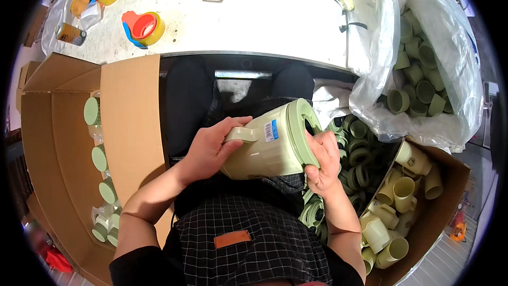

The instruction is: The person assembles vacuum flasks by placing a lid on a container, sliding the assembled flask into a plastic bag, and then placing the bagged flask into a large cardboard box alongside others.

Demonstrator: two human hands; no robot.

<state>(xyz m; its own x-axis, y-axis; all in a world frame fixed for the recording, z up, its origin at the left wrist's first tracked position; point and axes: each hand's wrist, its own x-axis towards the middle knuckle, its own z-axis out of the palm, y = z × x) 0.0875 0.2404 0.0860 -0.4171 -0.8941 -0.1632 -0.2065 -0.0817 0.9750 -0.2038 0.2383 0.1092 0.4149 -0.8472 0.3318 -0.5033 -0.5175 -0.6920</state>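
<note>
I hold a cream plastic jug (264, 151) on its side over my lap, its green ring-shaped lid rim (302, 127) facing right. My left hand (211, 145) grips the jug's handle, where a small sticker label sits. My right hand (321, 161) presses on the green rim at its lower edge. Just right of my lap lies a heap of loose green rings (357, 156).
A cardboard box (127, 127) at left holds several bagged jugs with green lids. A box (439, 201) at right holds cream jugs. A clear plastic bag (423, 69) holds green cups. The white table (254, 21) carries tape rolls (145, 26) and more jug parts.
</note>
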